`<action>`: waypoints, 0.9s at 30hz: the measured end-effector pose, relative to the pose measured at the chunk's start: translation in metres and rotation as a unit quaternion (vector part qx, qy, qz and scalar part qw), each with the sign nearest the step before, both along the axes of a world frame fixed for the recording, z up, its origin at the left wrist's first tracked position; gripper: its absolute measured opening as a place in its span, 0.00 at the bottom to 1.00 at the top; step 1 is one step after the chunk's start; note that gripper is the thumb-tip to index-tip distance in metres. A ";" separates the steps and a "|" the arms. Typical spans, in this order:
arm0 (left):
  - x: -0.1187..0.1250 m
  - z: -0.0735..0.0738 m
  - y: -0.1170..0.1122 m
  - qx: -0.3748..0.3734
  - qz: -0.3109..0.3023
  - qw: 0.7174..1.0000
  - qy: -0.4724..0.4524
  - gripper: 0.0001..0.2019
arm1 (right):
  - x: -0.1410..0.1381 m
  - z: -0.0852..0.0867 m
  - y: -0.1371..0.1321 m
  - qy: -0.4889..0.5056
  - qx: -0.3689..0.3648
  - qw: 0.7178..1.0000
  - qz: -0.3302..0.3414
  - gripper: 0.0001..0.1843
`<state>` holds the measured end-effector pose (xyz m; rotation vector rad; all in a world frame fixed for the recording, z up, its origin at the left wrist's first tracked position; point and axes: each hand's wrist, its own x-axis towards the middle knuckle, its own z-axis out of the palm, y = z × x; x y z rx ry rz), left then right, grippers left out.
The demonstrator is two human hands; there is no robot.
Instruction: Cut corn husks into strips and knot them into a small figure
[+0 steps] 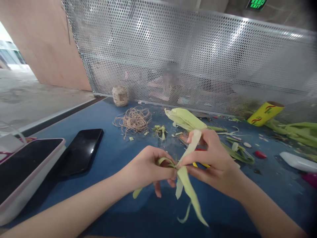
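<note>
Strips of pale green corn husk [189, 191] hang between my two hands above the blue table. My left hand [151, 167] is closed on the bunched strips, and one green end sticks out below its palm. With thumb and fingers, my right hand [213, 158] pinches the husk strips close to the left fingertips; a wide strip rises over its fingers. Behind my right hand, a red, yellow and blue thing shows only in part, so its kind is hidden. Just beyond lie a larger bundle of corn husk [185, 118] and small green husk scraps [160, 132].
A tangle of brown twine [133, 120] and a wrapped whitish lump [120, 96] sit farther back. Left are a black phone [81, 150] and a pale-cased device [29, 168]. A yellow tube [264, 114] lies right, among husks. A perforated metal panel [148, 43] bounds the table's back.
</note>
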<state>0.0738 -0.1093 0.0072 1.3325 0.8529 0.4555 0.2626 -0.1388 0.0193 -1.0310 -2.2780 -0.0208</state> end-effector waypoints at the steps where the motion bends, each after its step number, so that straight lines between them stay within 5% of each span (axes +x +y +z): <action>1: 0.000 0.000 0.000 -0.003 -0.001 1.000 0.005 0.04 | -0.002 0.001 -0.001 -0.009 0.010 1.000 -0.016 0.06; 8: -0.001 0.000 -0.002 -0.017 -0.020 1.000 0.008 0.11 | -0.010 0.004 -0.003 -0.031 -0.073 0.995 -0.054 0.07; 14: -0.004 0.006 -0.004 0.053 -0.078 0.996 0.004 0.11 | -0.007 -0.001 0.001 -0.009 -0.104 0.993 -0.052 0.07; 21: -0.001 0.011 -0.009 0.053 -0.057 0.996 0.033 0.09 | -0.005 0.001 0.001 0.019 -0.167 0.986 -0.014 0.06; 27: 0.000 0.007 -0.008 0.039 -0.077 0.996 0.012 0.12 | -0.002 0.000 -0.001 -0.021 -0.130 0.991 -0.011 0.06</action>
